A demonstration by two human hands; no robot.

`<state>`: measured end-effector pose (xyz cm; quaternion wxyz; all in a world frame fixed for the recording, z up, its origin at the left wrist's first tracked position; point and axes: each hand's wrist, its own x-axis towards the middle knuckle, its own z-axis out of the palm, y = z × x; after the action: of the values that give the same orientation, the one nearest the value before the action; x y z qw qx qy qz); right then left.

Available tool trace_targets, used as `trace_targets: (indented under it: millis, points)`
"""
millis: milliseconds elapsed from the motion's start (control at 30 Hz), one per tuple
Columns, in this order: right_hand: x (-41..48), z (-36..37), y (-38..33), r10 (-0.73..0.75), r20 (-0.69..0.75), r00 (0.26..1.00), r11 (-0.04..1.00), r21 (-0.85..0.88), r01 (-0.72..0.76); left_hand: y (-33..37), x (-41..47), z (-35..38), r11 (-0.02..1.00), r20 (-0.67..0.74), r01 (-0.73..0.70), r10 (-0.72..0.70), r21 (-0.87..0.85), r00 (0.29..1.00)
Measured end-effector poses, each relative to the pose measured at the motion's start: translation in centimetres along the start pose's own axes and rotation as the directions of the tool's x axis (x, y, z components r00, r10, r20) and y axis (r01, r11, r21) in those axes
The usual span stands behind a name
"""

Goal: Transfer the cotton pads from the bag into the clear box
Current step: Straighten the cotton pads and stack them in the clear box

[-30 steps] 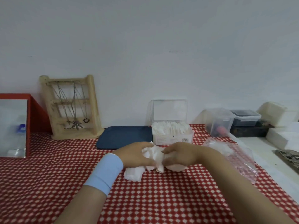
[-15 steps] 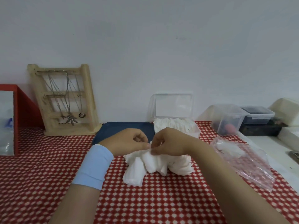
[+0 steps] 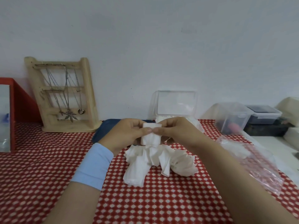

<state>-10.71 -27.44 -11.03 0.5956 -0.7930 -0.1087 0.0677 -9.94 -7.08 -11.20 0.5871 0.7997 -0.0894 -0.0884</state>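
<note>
Fig. My left hand and right hand pinch one white stack of square cotton pads, thumbs meeting on its near face, just before the clear plastic box, whose lid stands upright. Nearer me than the box lies a loose white pad heap. To the box's right and nearer lies the crumpled transparent bag. Open red checked tablecloth spreads nearer still.

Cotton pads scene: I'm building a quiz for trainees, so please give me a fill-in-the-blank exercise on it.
The left hand and right hand hold a small stack of pads ____ the loose pile.
The clear box behind the hands has its lid ____.
The plastic bag lies to the pile's ____.
The left wrist wears a light ____ band.
Missing: above, open, right, blue.
</note>
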Motion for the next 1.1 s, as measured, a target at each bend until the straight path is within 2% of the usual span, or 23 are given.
trace_targets:
  millis: [67,133,233,300,400,433,500,600,700,767,900,1000,1100]
  points:
    - [0.1,0.0,0.2,0.013,-0.052,0.999,0.999,0.044,-0.011,0.0,0.0,0.2,0.989,0.039,0.034,-0.028,-0.146,0.999]
    - [0.1,-0.1,0.0,0.022,-0.082,0.996,1.0,0.016,-0.02,-0.1,0.0,0.2,0.985,0.069,0.062,-0.051,-0.161,0.996]
    - [-0.1,-0.6,-0.1,-0.032,-0.069,0.997,0.971,-0.24,0.015,-0.6,0.4,0.1,0.996,-0.004,0.064,-0.064,-0.059,0.998]
    - [-0.3,-1.2,-0.1,-0.06,0.035,0.998,0.9,-0.431,0.069,-1.0,0.8,-0.2,0.997,-0.103,0.055,-0.059,-0.047,0.993]
    - [-1.0,-1.2,-0.7,0.062,0.306,0.95,0.783,-0.606,0.144,-1.1,1.0,-0.3,0.995,-0.189,0.039,-0.057,-0.097,0.98]
    - [-1.1,-1.0,-0.7,0.105,0.349,0.931,0.734,-0.659,0.164,-1.1,1.0,-0.3,0.995,-0.199,0.034,-0.053,-0.097,0.979]
    - [-1.0,-0.6,-0.5,0.133,0.343,0.93,0.675,-0.719,0.168,-1.0,1.0,-0.2,0.996,-0.196,0.033,-0.048,-0.078,0.979]
    - [-1.1,-0.8,-0.8,0.053,0.257,0.965,0.746,-0.652,0.133,-0.8,1.0,0.1,0.998,-0.184,0.031,-0.042,-0.06,0.982]
    - [-1.2,-1.6,-1.5,-0.091,0.153,0.984,0.892,-0.427,0.148,-0.3,0.8,0.5,0.998,-0.178,0.027,-0.037,-0.058,0.983]
    - [-1.2,-2.0,-1.7,-0.14,0.095,0.986,0.945,-0.285,0.162,0.0,0.7,0.8,0.997,-0.153,0.031,-0.042,-0.072,0.987]
    - [-1.2,-2.1,-1.5,-0.164,0.041,0.986,0.943,-0.286,0.168,0.2,0.5,1.4,0.995,-0.115,0.025,-0.036,-0.097,0.993]
    - [-1.2,-1.9,-1.7,-0.191,-0.011,0.982,0.959,-0.217,0.184,0.2,0.3,1.7,0.993,-0.097,0.034,-0.046,-0.115,0.994]
    - [-0.8,-1.5,-1.6,-0.222,-0.068,0.973,0.951,-0.235,0.2,0.3,0.1,2.3,0.974,-0.018,0.064,-0.07,-0.215,0.997]
